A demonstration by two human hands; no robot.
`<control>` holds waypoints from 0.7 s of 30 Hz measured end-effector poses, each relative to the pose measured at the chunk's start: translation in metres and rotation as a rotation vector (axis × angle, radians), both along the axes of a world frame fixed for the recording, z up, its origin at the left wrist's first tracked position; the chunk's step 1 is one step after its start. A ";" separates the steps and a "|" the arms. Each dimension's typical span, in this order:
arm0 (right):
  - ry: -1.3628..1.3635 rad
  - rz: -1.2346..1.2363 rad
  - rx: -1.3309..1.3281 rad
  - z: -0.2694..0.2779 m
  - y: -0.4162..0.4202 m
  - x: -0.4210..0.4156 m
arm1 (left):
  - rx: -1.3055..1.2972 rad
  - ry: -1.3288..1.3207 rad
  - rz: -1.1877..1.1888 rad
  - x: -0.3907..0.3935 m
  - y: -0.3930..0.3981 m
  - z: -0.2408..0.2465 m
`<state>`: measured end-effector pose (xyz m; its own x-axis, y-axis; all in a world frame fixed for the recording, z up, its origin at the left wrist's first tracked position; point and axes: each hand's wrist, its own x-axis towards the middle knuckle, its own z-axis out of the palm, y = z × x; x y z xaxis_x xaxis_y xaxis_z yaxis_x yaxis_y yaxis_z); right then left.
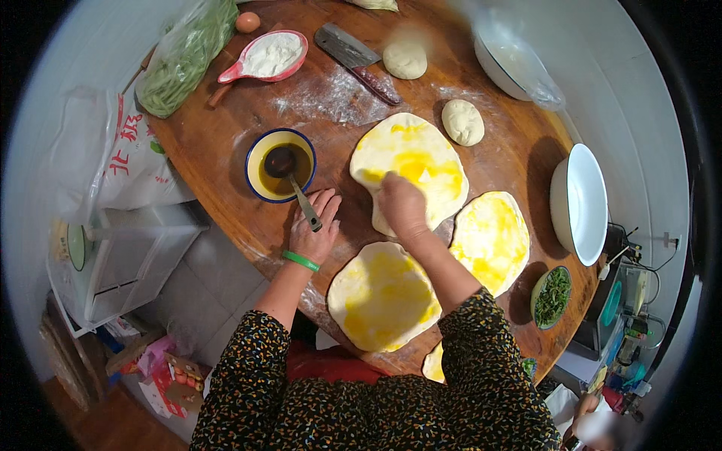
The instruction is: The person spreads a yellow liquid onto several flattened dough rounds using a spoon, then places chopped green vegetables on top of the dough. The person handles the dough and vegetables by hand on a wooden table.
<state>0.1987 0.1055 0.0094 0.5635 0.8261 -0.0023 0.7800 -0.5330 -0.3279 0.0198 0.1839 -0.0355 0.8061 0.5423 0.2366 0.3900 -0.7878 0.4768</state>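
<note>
My left hand (316,231) lies flat on the wooden table, its fingertips beside an enamel bowl (252,183) of yellow oil. A metal ladle (304,204) rests in that bowl, its handle reaching over the back of my hand. My right hand (401,204) is curled at the left part of a flattened dough sheet (437,141) streaked with yellow oil; its fingers are hidden from above. Nearer to me is another oiled dough sheet (383,299). To the right lies a third, smaller one (493,242). My right sleeve partly covers a further piece of dough (433,363).
Beyond the sheets are two dough balls (463,122) (405,59), a cleaver (347,46) and a red scoop of flour (273,53). An egg (247,22) and bagged green vegetables (189,56) lie far left. White basins (589,206) (499,62) and a bowl of chopped greens (551,299) stand right.
</note>
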 end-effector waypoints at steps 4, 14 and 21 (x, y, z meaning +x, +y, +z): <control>0.691 -0.517 0.191 -0.020 -0.046 0.109 | -0.007 -0.009 0.009 0.000 0.000 0.005; -0.274 0.064 0.100 -0.016 -0.038 0.040 | -0.008 0.009 -0.004 0.002 0.000 0.000; -0.126 -0.279 0.073 0.004 -0.032 0.073 | -0.007 0.015 0.007 -0.002 0.001 0.003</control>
<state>0.2717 0.0739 0.0135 0.7607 0.6348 0.1352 0.6437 -0.7109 -0.2833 0.0178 0.1845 -0.0326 0.8056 0.5498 0.2208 0.4029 -0.7816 0.4763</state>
